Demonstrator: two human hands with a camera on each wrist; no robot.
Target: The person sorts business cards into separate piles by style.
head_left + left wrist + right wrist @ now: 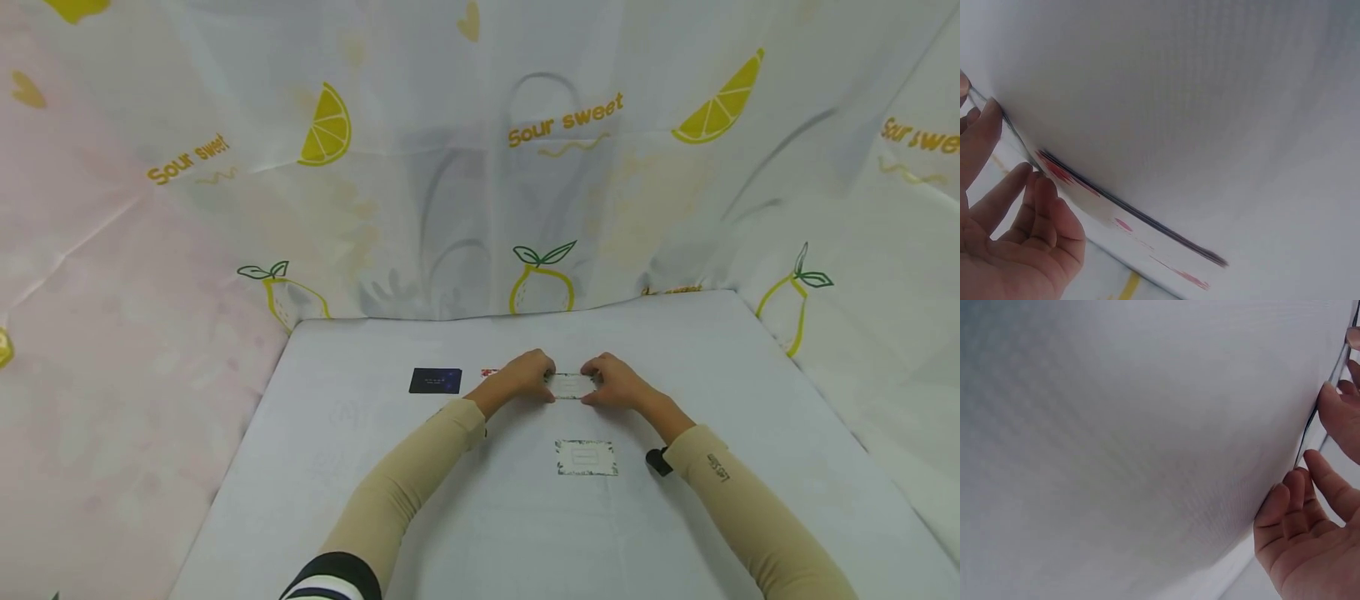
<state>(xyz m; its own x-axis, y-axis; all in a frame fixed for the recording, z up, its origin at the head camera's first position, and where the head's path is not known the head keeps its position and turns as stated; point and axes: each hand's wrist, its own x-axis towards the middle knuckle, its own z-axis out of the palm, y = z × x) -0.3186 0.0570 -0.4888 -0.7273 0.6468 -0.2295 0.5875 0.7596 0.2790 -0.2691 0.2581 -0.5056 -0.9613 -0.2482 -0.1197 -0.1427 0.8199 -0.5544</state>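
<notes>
A white card with a leafy border (572,386) lies flat towards the back of the table, between both hands. My left hand (527,377) grips its left end, thumb at the near edge and fingers at the far edge. At the right end my right hand (618,385) holds it the same way. Red-and-white cards (1154,240) lie in a thin stack beside the left hand, mostly hidden by it in the head view. Nearer the person is a second leafy-bordered white card (587,457), which neither hand touches.
A dark blue card (436,381) lies on the white table (480,525), left of the red-and-white stack. Behind the table hangs a lemon-printed cloth (420,200), and its folds also rise along both sides.
</notes>
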